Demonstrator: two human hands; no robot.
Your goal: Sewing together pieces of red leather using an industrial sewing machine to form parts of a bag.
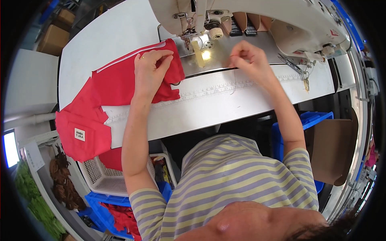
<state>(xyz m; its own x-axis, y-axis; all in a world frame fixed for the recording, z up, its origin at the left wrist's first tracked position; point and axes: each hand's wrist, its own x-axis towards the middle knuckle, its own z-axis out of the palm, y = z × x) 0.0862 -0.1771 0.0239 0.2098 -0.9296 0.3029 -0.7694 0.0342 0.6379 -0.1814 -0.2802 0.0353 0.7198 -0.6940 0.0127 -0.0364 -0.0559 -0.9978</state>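
My left hand (152,72) rests over a red fabric piece (116,78), with thumb and forefinger pinched together. Whatever is between those fingertips is too small to make out. A pale narrow strip (130,55) runs along the fabric's far edge. The fabric's near left end hangs over the table edge and bears a small white label (79,134). To the right, my right hand (251,60) is raised and pinched closed, slightly blurred. A fine thread (235,80) appears to hang from its fingers. Between and beyond my hands is the sewing machine's needle area (191,36), lit from above.
Scissors (291,64) lie at the right of the white table (161,124), whose near edge carries a printed ruler. The machine's arm (305,28) spans the back right. Below are a white basket (108,178), a blue crate (278,138) and a brown cardboard piece (331,150).
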